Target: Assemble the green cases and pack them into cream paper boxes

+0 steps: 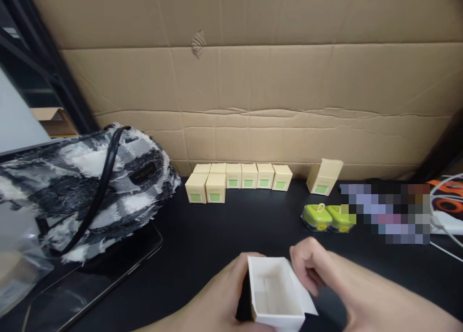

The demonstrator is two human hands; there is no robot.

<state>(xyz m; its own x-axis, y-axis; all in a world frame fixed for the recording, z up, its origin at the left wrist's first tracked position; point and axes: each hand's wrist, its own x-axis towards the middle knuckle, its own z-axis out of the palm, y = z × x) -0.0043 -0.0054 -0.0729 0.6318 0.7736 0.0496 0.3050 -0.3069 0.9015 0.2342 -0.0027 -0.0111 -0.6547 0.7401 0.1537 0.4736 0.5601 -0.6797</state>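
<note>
A small white box (277, 293) sits between both hands at the bottom centre, close to the body, its open top facing up and its long axis running away from the person. The left hand (217, 305) wraps its near left side, fingers curled under and around it in a grip; the right hand (318, 274) pinches the far right corner and flap with thumb and curled fingers. Both hands touch it, so neither is nearer. As far as the view shows, the box holds nothing; only pale inner walls are visible. Well ahead on the black table (231, 235), a row of cream boxes (238, 180) with green labels stands closed against the cardboard wall (253, 81), and one more cream box (324, 177) leans tilted to the right. Two green items (327, 218) lie just beside each other, ahead of the right hand. A fuzzy black-and-white bag (83, 187) rests at the left.
</note>
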